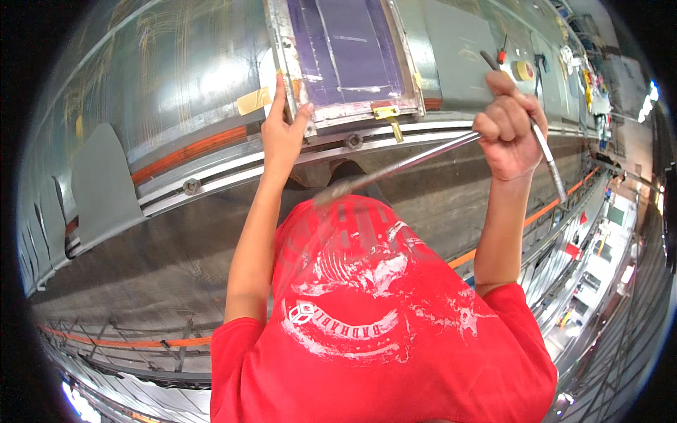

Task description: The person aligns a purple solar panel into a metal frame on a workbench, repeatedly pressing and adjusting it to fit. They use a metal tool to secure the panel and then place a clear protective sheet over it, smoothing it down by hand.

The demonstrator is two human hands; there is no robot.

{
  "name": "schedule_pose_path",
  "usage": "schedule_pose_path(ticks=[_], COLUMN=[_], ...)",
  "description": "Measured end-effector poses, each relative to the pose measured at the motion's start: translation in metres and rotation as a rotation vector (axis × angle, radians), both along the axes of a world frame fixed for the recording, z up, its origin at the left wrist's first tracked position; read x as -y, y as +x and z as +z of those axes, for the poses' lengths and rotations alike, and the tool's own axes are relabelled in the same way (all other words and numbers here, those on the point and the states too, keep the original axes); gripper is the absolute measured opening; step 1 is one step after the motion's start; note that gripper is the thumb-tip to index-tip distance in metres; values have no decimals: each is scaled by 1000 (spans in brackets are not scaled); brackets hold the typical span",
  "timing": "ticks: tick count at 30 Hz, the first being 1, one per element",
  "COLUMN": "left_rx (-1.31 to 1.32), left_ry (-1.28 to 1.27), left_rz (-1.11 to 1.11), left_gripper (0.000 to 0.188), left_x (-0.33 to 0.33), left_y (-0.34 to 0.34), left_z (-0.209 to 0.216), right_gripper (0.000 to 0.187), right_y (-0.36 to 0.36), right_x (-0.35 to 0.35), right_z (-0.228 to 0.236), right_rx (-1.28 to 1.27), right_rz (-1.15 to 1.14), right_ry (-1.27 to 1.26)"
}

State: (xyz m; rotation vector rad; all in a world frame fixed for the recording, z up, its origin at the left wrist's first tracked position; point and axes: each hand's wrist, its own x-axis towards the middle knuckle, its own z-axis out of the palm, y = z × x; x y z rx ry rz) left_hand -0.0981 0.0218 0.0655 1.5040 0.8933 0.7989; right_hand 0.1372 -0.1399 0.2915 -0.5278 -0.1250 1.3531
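Note:
My left hand [285,134] rests on the near left corner of a screen printing frame [367,111], fingers stretched along its side rail. Purple mesh [352,53] fills the frame. To its right, my raised right hand [511,127] is closed around a metal T-handle wrench [430,156]. The crossbar passes through the fist, and the long shaft slants down to the left, its far end blurred in front of my red shirt. A yellow metal clamp piece [388,116] sits on the frame's near edge.
Bolts [354,141] dot the metal rail [240,169] along the table's near edge. A tape roll [524,70] and a red-handled tool [502,55] lie beyond my right hand. Masking tape [254,101] sticks beside the frame. A grey sheet [106,180] hangs over the edge at left.

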Motion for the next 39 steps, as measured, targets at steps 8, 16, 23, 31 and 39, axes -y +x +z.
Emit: schedule_pose_path(ticks=[8,16,23,31,39], left_rx=[-88,-256,-516,-1034,-964], left_ry=[-30,-120,58,524,659], left_rz=[-5,28,196,443,456], left_gripper=[82,87,79,71,54], left_x=[8,10,-15,-65,-95], left_y=[8,-9,-1,32,54], left_z=[-14,-33,-72,-77,-107], right_gripper=[12,22,96,124,69], right_y=[62,113,253,274,258], right_x=[16,-47,-111,-189,-177], right_z=[-70,-20,-210,-276,-297], right_rx=[328,1139,2338,2161,2263], right_rz=[-164,327,769,609,427], right_ry=[-385,-751,-1130,-961,-764])
